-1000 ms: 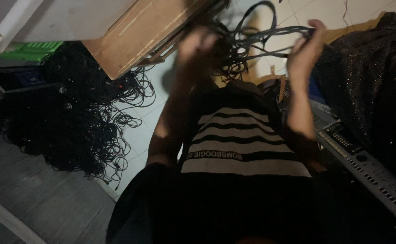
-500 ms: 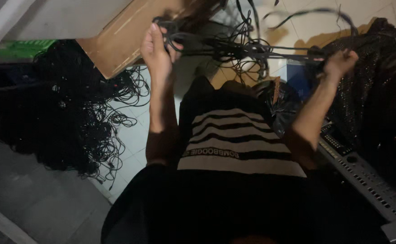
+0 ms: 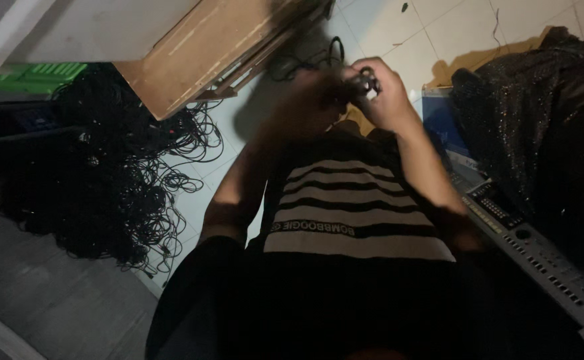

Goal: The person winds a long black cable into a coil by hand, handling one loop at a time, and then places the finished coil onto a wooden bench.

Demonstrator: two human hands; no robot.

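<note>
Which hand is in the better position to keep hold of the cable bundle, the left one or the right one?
Probably the right. The right hand is closed around the black cable bundle, sharp in view. The left hand is blurred beside it, and its grip cannot be judged.

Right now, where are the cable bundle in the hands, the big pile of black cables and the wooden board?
cable bundle (image 3: 362, 83), head view, on the part gripped at the fingers.
pile of black cables (image 3: 98, 180), head view, on its dense middle.
wooden board (image 3: 205, 50), head view, on its flat face.
</note>
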